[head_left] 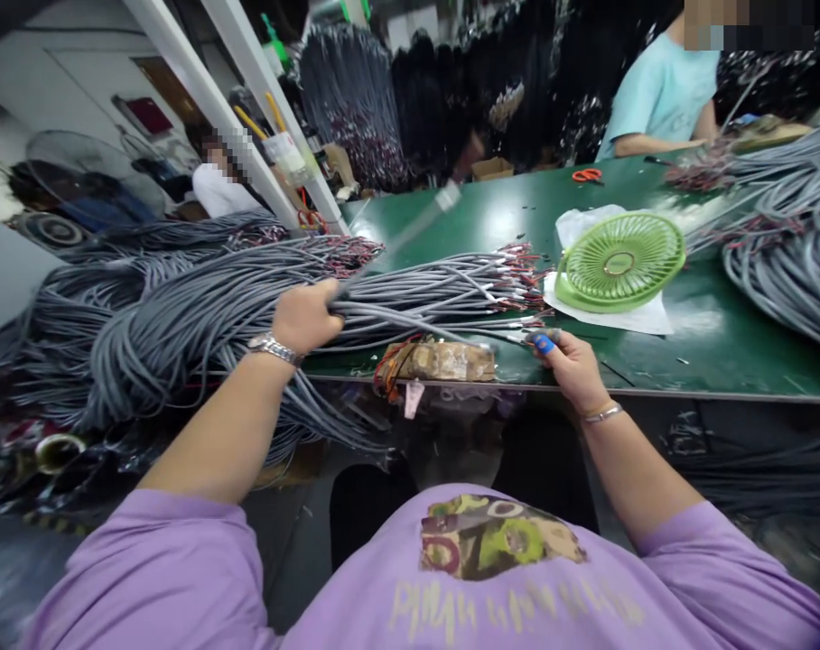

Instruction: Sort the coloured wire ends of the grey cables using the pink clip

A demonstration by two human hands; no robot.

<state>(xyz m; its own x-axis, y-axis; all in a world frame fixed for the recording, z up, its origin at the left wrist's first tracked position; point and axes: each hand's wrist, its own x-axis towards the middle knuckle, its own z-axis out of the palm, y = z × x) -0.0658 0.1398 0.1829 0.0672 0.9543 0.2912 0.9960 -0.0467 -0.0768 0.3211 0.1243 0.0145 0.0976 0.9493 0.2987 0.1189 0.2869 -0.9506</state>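
Note:
My left hand (308, 316), with a metal watch at the wrist, is closed around a grey cable (410, 233). The cable's free end, with a white band, sticks up to the right and is smeared by motion. Under and beside this hand lies a thick bundle of grey cables (180, 307), with stripped red and black wire ends pointing right. My right hand (576, 368) is pinched at the table's front edge, by the ends of the nearest cables. Blue wrapping covers its thumb, and a fingertip looks dark. Whatever sits between those fingers is too small to make out.
A green fan (619, 262) rests on white sheeting to the right. Orange-handled scissors (587, 175) lie farther back on the green table (735, 361). A tape-wrapped block (451, 360) sits at the front edge. More cables (796, 262) are heaped right; a co-worker (667, 90) stands across.

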